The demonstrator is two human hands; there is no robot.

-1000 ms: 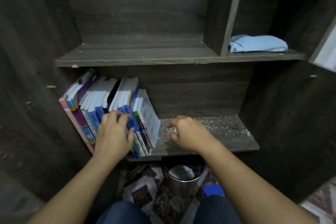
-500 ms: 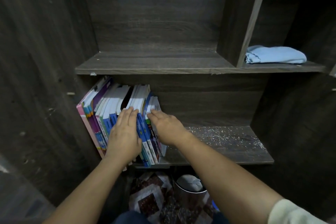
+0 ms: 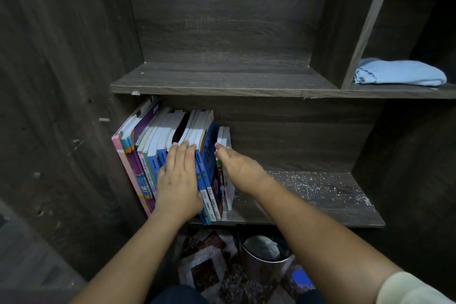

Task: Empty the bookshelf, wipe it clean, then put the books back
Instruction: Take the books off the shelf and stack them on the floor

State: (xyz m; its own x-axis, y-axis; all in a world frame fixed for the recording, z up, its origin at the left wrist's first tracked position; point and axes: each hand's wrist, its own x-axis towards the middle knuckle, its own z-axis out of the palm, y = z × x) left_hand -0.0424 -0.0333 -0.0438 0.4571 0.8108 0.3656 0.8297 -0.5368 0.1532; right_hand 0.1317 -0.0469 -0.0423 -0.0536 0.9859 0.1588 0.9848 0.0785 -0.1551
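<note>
A row of books [image 3: 158, 145] stands at the left end of the dark wooden bookshelf's lower shelf [image 3: 308, 207], leaning left against the side wall. My left hand [image 3: 177, 180] lies flat on the spines in the middle of the row, fingers straight. My right hand [image 3: 238, 168] reaches in at the row's right end. Its straight fingers touch the top edges between a blue book [image 3: 209, 155] and two thin white books [image 3: 225, 136]. White specks of dirt cover the shelf board to the right of the books.
A folded light-blue cloth [image 3: 399, 72] lies in the upper right compartment. The middle shelf [image 3: 222, 81] holds nothing. Below the shelf, a metal bin [image 3: 264, 258] stands on a patterned floor, close to my knees.
My right hand has left the bare shelf board and gone left to the right end of the books. My left hand's fingers have straightened on the spines. The view has shifted closer.
</note>
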